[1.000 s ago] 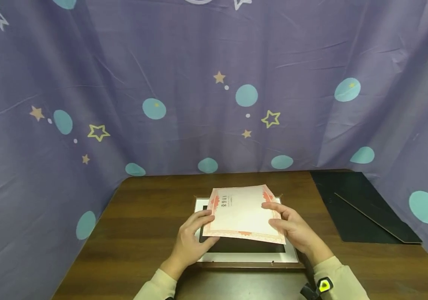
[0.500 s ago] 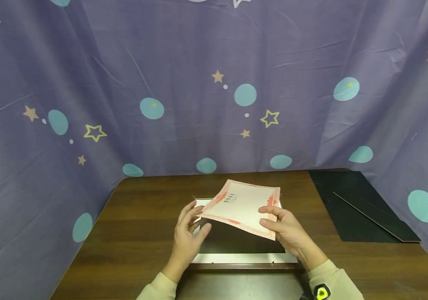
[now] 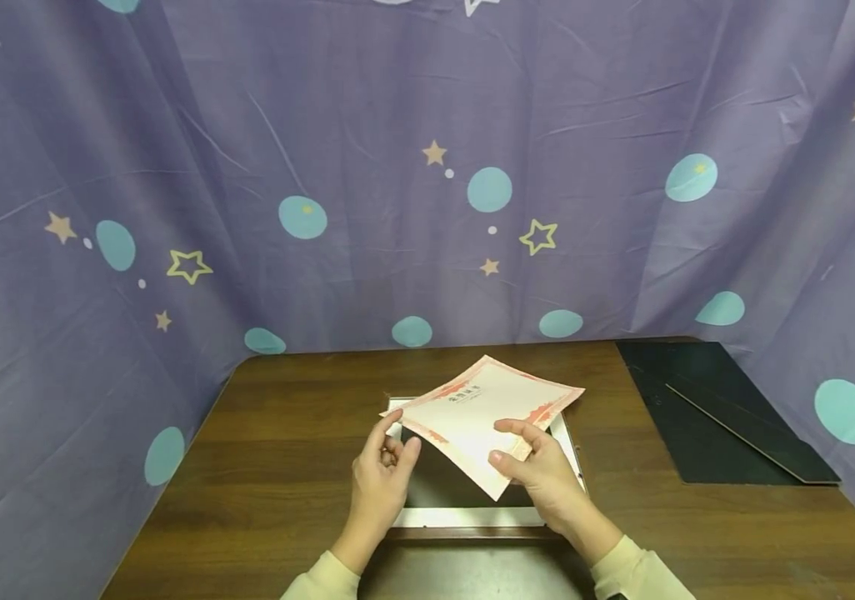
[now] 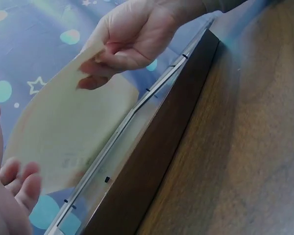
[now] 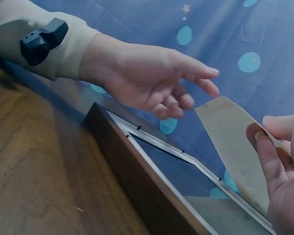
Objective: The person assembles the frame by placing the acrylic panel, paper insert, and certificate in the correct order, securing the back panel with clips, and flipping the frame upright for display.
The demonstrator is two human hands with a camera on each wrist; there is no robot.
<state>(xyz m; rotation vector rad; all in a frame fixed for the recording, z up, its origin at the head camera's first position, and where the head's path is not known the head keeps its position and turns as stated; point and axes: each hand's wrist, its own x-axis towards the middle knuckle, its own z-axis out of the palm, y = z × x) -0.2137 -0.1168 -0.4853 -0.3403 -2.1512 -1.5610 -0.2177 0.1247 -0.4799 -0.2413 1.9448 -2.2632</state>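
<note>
A paper certificate (image 3: 472, 408) with a red ornamental border is held up, tilted, one corner pointing toward me. My right hand (image 3: 547, 479) pinches it near the right of its near edge, thumb on top. At the opposite corner, my left hand (image 3: 378, 487) has its index finger at the paper and its other fingers loosely bent. In the right wrist view the left hand (image 5: 147, 78) barely meets that corner, if at all. Below the paper lies a picture frame (image 3: 465, 518), brown outside and white inside, with a dark middle. Small black tabs line its inner edge in the left wrist view.
On the right of the wooden table (image 3: 300, 467) lies a flat black board (image 3: 667, 375), with a narrow black flap (image 3: 750, 425) slanting across it. Behind and at both sides hangs a purple curtain (image 3: 367, 275) with stars and blue dots.
Both hands held the certificate at first; the left then loosened its grip. My right hand has moved left and turned the paper clockwise, one corner now toward me. The frame stays put.
</note>
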